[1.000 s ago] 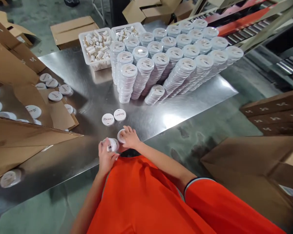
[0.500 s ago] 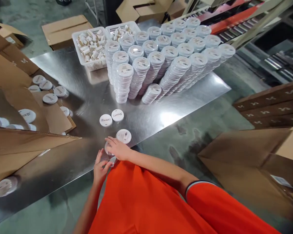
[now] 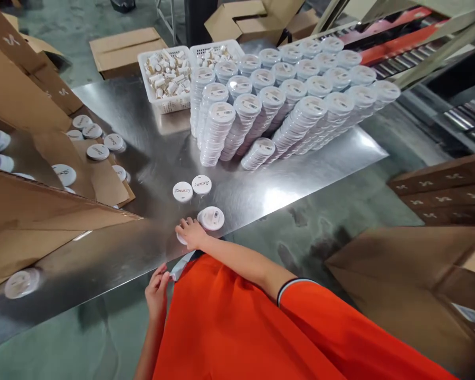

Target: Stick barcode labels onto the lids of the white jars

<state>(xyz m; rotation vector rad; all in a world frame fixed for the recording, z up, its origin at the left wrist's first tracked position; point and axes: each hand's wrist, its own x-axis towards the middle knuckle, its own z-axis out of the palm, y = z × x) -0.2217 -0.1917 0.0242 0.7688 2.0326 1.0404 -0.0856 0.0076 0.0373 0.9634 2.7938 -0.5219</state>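
Observation:
My right hand (image 3: pixel 191 233) lies over a white round case (image 3: pixel 181 240) near the front edge of the metal table (image 3: pixel 142 132), its fingers curled on top so that only the case's rim shows. Just right of it a second white case (image 3: pixel 211 218) lies label side up. Two white lids printed "Beauty" (image 3: pixel 182 191) (image 3: pixel 201 184) sit a little farther back. My left hand (image 3: pixel 157 289) is below the table's edge by my orange shirt, fingers pinched on a thin pale strip (image 3: pixel 179 268).
Tall leaning stacks of white cases (image 3: pixel 285 105) fill the table's back right. Two white baskets (image 3: pixel 165 79) of small pale pieces stand behind them. Open cardboard boxes (image 3: pixel 31 211) with loose cases crowd the left; more boxes (image 3: pixel 419 274) lie on the floor at right.
My right hand left the labelled case and moved left onto the case my left hand held. My left hand drew back off the table to below its edge.

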